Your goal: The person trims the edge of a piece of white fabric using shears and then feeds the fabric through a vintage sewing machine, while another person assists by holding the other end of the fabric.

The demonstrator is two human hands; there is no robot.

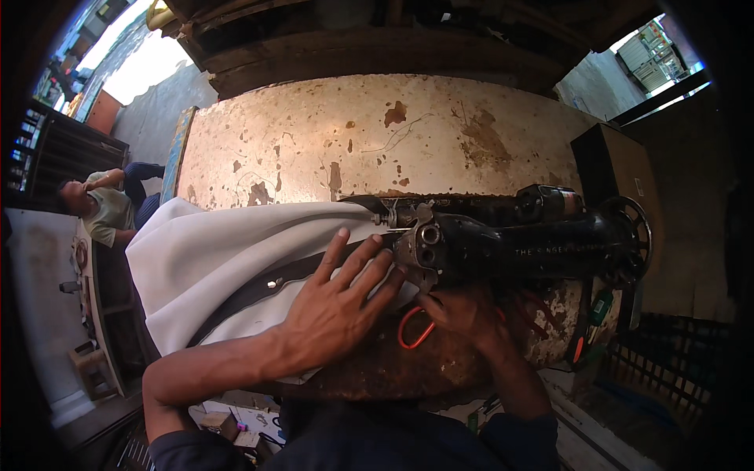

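A black sewing machine (518,250) lies across the right half of the worktable, with a silver end piece at its left. White fabric (204,251) with a dark strip (247,292) and a small metal piece on it runs under that end. My left hand (338,306) rests on the fabric left of the needle area, fingers stretched out and apart. My right hand (463,310) is curled below the machine's head at the fabric's edge, its fingertips partly hidden. Beside it are orange-red handles (412,339), probably scissors.
The paint-spotted tabletop (377,133) extends behind the machine, below dark wooden structures (377,39). A seated person (106,206) is at left by another table (55,314). A green item (601,306) and dark box (589,157) sit at right, near a grille (652,369).
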